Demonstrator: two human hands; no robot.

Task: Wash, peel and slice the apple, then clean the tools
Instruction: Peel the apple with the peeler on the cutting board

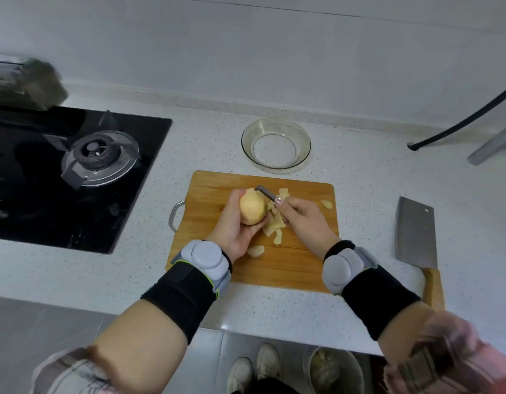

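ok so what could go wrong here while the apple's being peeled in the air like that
1. The peeler blade works right beside the left hand that grips the apple; a slip could nick those fingers.
2. The apple looks almost fully peeled, so it is probably slick and could drop onto the cutting board.
3. The cleaver lies on the counter near the right hand; an elbow swing might knock it.
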